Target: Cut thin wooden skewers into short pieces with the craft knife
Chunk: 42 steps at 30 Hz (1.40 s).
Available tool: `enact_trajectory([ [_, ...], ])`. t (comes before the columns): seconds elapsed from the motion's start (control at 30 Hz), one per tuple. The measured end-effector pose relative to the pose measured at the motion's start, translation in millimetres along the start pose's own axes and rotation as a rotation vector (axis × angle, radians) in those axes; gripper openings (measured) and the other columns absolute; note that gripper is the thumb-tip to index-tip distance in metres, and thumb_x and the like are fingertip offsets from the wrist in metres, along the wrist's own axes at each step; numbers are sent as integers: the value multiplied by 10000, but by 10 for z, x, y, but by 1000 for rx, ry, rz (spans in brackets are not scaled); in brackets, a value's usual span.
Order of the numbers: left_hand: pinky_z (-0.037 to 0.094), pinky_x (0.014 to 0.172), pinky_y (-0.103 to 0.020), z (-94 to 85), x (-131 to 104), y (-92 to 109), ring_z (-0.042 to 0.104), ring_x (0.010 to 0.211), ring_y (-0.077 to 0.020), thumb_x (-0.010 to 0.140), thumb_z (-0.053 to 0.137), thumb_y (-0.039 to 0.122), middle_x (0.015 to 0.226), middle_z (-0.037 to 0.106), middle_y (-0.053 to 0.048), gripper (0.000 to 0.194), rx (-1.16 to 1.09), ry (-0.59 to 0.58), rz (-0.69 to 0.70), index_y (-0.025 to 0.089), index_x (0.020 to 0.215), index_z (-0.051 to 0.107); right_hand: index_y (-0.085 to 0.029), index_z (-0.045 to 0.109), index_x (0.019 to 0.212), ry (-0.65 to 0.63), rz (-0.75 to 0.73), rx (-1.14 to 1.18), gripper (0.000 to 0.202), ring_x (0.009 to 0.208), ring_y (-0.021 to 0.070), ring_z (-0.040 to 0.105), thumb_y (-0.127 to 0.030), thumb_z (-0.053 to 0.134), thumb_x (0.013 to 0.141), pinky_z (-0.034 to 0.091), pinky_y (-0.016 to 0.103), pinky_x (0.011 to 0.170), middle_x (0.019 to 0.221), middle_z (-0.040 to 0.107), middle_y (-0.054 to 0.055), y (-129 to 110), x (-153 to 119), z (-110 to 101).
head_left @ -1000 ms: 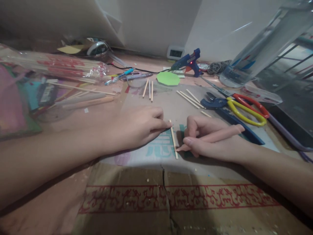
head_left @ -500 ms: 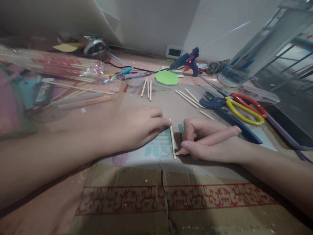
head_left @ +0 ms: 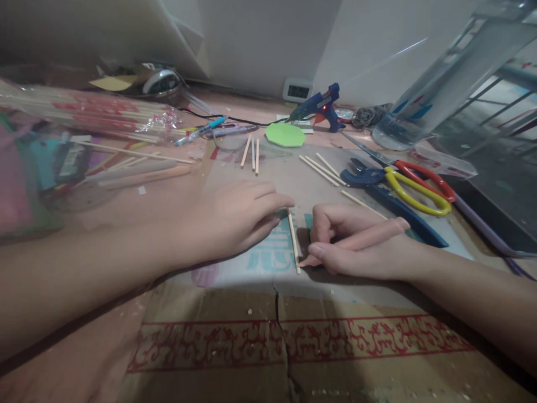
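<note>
Partly hidden teal lettering (head_left: 272, 260), stick (head_left: 292, 235) alongside, pencil (head_left: 371, 234) in right hand (head_left: 354, 261)

Dim, greyish light mutes the desk (head_left: 104, 358). Soft shadows fall below the hands (head_left: 243, 221) and darken the cardboard (head_left: 210, 302) toward the near edge. Glare breaks up the plastic wrapping (head_left: 163, 120) near the far left corner; 1 pale streak crosses the wall (head_left: 377, 73). Toward the left edge things look smeared; near the far right corner the clear container (head_left: 444, 73) appears stretched and slanted.
</note>
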<state>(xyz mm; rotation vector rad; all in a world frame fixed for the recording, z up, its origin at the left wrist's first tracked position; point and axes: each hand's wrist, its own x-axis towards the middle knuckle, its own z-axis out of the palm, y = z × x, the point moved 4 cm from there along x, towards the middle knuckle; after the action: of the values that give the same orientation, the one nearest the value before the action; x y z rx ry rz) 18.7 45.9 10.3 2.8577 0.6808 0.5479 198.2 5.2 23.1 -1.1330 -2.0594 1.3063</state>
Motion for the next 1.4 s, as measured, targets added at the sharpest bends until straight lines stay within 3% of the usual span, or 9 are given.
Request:
enact_trajectory([
  [0.13,470,729,-321,23,-3,-13,618,852,-213,1052,448,279,946,665,-88,339,-5,-17,47,228,1268,704,-206,473,685,-2,25,5,313,521,73,489,-234,745,840,327,172,447,620,593,-35,5,-4,-3],
  [0.33,470,702,-320,28,-2,-22,618,812,-208,1060,435,294,917,675,-102,355,17,13,88,216,1193,754,-215,471,713,-4,71,147,311,547,95,578,-240,744,858,426,179,499,587,594,-46,30,-12,1],
  [0.5,471,697,-302,4,-3,-4,619,797,-196,1054,449,282,905,675,-92,339,40,34,111,218,1166,762,-207,480,678,-16,11,112,321,501,82,528,-226,769,816,355,166,432,585,606,-33,7,-9,15],
  [0.67,464,704,-308,12,-4,-6,616,807,-201,1045,463,264,908,668,-88,321,39,45,117,236,1148,766,-201,498,672,-86,-2,115,303,524,94,564,-223,769,806,385,168,443,619,655,-2,-5,-7,35],
  [1.17,441,681,-311,6,6,2,611,809,-209,1044,473,275,926,677,-97,318,65,19,97,238,1161,766,-216,481,674,-43,-24,74,296,537,89,591,-157,726,829,388,170,455,635,662,-18,-12,-8,0],
  [1.4,430,669,-312,32,18,-10,603,784,-205,1054,463,302,906,677,-95,336,73,23,96,225,1179,765,-222,473,685,24,10,8,296,523,98,582,-199,713,856,392,175,449,586,617,-35,6,-4,-24],
])
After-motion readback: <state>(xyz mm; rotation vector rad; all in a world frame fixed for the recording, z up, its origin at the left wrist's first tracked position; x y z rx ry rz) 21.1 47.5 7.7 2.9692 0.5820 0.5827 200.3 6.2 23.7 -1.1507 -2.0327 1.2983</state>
